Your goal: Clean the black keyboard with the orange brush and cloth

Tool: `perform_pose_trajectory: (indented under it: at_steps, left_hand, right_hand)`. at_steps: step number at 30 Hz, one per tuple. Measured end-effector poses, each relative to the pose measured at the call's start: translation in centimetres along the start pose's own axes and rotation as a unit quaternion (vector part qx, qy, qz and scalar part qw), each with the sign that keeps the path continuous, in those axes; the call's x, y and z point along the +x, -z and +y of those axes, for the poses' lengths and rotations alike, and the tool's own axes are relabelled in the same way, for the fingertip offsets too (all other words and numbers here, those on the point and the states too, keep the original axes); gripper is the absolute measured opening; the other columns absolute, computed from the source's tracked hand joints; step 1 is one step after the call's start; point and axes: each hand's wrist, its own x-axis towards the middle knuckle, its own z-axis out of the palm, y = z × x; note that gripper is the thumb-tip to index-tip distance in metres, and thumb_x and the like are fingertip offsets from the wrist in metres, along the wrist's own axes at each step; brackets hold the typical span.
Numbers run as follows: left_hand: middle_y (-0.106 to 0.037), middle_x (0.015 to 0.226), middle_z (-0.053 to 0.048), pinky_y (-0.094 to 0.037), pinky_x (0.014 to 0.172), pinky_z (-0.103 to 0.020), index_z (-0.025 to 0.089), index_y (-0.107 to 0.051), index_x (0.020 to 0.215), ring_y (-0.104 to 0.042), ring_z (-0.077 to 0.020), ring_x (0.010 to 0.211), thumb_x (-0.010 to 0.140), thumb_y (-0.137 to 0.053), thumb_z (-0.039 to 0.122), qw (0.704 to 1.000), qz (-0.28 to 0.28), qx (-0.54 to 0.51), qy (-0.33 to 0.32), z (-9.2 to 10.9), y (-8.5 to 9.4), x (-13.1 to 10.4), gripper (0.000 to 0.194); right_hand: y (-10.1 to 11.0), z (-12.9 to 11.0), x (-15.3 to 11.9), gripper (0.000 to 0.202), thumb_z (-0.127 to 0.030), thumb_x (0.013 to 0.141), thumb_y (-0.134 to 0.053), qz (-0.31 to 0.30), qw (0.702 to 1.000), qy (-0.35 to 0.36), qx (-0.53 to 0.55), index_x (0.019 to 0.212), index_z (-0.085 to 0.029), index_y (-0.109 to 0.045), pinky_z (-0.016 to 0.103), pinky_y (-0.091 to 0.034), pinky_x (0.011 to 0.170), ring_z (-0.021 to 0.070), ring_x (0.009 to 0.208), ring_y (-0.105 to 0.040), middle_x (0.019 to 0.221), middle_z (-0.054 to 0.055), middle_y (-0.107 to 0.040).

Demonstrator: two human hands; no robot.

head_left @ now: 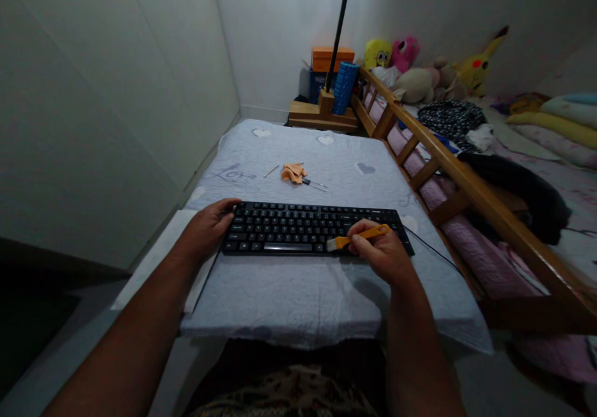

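Right fingers [361,223] grip brush [344,241] — left fingers [228,203] touch keyboard [289,224], undersides hidden, grip unclear.

The one view looks from the person's head, above the near edge of the table [261,292], facing forward and down. It is close enough that both forearms [153,311] span the bottom of the view, below the keyboard [280,224]. The lap [289,392] shows under the near edge, the wall [280,18] beyond the far edge, the bed [452,165] along the right edge.
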Motion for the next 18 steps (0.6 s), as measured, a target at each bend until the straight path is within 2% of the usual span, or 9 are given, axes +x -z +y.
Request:
perform_pose_trajectory:
  at_steps: [2, 6, 10, 12, 15, 18]
  left_hand:
    - [-0.074, 0.116, -0.010, -0.051, 0.100, -0.044, 0.017, -0.067, 0.125, -0.068, -0.0285, 0.100, 0.082, -0.050, 0.042, 1.000, -0.004, 0.000, 0.001, 0.0, 0.0, 0.0, 0.053]
    - [-0.074, 0.115, -0.010, -0.051, 0.100, -0.044, 0.018, -0.067, 0.126, -0.068, -0.0284, 0.099, 0.082, -0.049, 0.042, 1.000, -0.008, 0.007, 0.006, -0.1, 0.1, 0.0, 0.053]
    - [-0.074, 0.115, -0.011, -0.051, 0.100, -0.045, 0.018, -0.066, 0.127, -0.068, -0.0288, 0.099, 0.083, -0.049, 0.043, 1.000, -0.010, 0.019, 0.004, 0.0, 0.2, 0.0, 0.053]
    - [-0.074, 0.115, -0.011, -0.051, 0.101, -0.045, 0.017, -0.066, 0.127, -0.068, -0.0291, 0.100, 0.083, -0.049, 0.043, 1.000, -0.011, 0.024, 0.005, 0.2, 0.2, -0.1, 0.054]
    - [-0.074, 0.115, -0.011, -0.050, 0.101, -0.044, 0.019, -0.066, 0.126, -0.068, -0.0293, 0.101, 0.083, -0.050, 0.043, 1.000, -0.004, 0.029, 0.006, 0.4, 0.3, -0.1, 0.053]
    - [-0.074, 0.114, -0.010, -0.050, 0.101, -0.043, 0.020, -0.067, 0.125, -0.069, -0.0289, 0.101, 0.082, -0.050, 0.043, 1.000, -0.001, 0.030, 0.001, 0.2, 0.3, 0.0, 0.051]
  right_hand:
    - [0.3, 0.3, 0.1, 0.014, -0.029, 0.081, -0.053, 0.006, 0.999, -0.002, -0.038, 0.079, -0.020, -0.063, 0.027, -0.042, 0.058, 0.0166, 0.062, -0.059, 0.067, 0.001, -0.063]
    - [2.5, 0.8, -0.1, 0.013, -0.026, 0.077, -0.051, 0.074, 0.990, -0.011, -0.118, 0.072, -0.021, -0.061, 0.027, -0.039, 0.055, 0.0154, 0.055, -0.054, 0.058, -0.001, -0.057]
    - [3.5, 0.8, -0.5, 0.011, -0.027, 0.077, -0.053, 0.120, 0.987, -0.016, -0.109, 0.072, -0.021, -0.061, 0.027, -0.039, 0.054, 0.0152, 0.054, -0.053, 0.057, -0.001, -0.057]
    - [2.9, 0.8, -0.4, 0.012, -0.029, 0.079, -0.054, 0.115, 0.991, -0.018, -0.065, 0.077, -0.020, -0.063, 0.027, -0.041, 0.055, 0.0159, 0.056, -0.056, 0.060, 0.000, -0.060]
    - [1.6, 0.9, 0.1, 0.017, -0.033, 0.083, -0.055, 0.066, 0.998, -0.011, -0.016, 0.084, -0.019, -0.064, 0.027, -0.042, 0.056, 0.0159, 0.058, -0.058, 0.064, 0.001, -0.064]
    - [1.1, 1.3, 0.4, 0.015, -0.030, 0.081, -0.053, 0.046, 0.998, -0.005, -0.050, 0.081, -0.020, -0.064, 0.027, -0.042, 0.058, 0.0158, 0.060, -0.058, 0.065, 0.000, -0.064]
